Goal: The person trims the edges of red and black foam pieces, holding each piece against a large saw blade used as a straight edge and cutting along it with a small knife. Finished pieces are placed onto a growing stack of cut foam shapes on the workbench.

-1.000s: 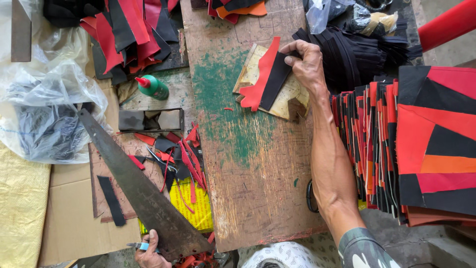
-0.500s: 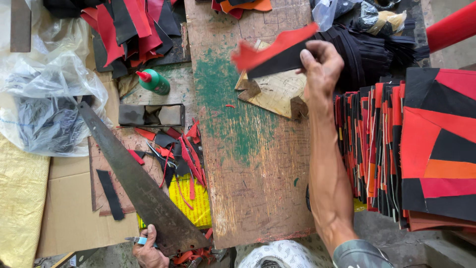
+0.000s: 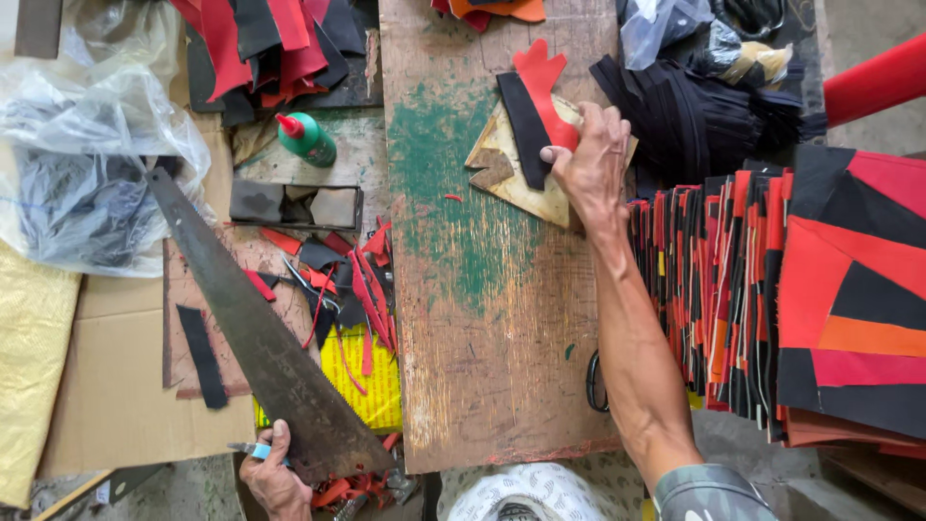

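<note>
While the right hand [image 3: 593, 159] presses down with fingers curled on a red and black cut piece [image 3: 535, 111], that piece lies on a pale wooden block [image 3: 506, 174] at the far side of the worn wooden desk [image 3: 492, 338]. Near the left edge, the left hand [image 3: 275, 473] is closed around a small blue-handled tool [image 3: 253, 450], just beside a long dark saw blade [image 3: 251, 328]. Stacked red and black pieces [image 3: 762, 289] stand right of the forearm.

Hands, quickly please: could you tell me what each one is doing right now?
Left hand: closed on a small blue-handled tool.
Right hand: pressing red and black cut material pieces onto a tan template board.
</note>
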### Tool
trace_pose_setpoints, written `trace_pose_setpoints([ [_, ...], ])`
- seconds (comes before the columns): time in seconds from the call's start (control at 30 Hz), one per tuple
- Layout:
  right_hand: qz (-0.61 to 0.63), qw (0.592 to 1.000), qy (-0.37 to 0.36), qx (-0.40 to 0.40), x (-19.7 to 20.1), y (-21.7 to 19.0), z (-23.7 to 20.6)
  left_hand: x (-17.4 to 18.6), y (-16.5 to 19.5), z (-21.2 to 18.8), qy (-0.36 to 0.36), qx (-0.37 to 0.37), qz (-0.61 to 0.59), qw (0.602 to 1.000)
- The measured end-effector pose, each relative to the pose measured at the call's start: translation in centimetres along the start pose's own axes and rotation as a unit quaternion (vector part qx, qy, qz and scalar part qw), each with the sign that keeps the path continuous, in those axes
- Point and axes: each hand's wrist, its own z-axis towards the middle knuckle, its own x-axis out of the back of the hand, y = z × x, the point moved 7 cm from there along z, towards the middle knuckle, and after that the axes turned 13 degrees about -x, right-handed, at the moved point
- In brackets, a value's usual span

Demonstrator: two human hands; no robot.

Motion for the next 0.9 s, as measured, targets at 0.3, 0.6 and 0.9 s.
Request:
trace_pose_setpoints([
  [0.3, 0.384, 0.786, -0.249, -0.416, -2.3, 6.6, -6.4, 0.5, -0.2, -0.1, 0.002, 0.000, 0.025, 1.000],
  [0.6, 0.319, 0.847, -0.231, -0.357, -0.2, 5.6, -6.3, 0.3, -0.2, -0.3, -0.003, 0.011, -0.004, 1.000],
  [0.9, 0.313, 0.848, -0.227, -0.363, 0.0, 5.4, -6.9, 0.8, -0.4, -0.2, -0.012, -0.016, 0.026, 0.999],
])
